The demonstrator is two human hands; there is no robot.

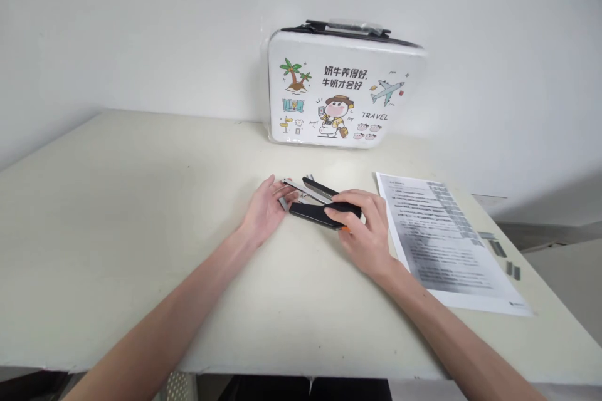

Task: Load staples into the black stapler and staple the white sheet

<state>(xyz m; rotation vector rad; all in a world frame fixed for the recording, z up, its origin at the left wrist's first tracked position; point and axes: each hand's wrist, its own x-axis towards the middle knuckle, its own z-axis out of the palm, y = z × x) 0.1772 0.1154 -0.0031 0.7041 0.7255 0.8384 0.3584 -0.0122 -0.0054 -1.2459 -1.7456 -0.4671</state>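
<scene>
A black stapler is spread apart, its silver magazine raised between the black top arm and the base. My right hand is closed around its rear end, near a small orange part. At the stapler's front end is my left hand, palm turned toward it. Its thumb points up, and its loosely bent fingers reach behind the magazine tip, partly hidden. A small grey metal piece shows against these fingers; whether it belongs to the stapler I cannot tell.
A white case with cartoon prints and a black handle stands against the wall. A printed sheet lies to the right on the pale table. Several staple strips lie beyond the sheet, by the table's right edge.
</scene>
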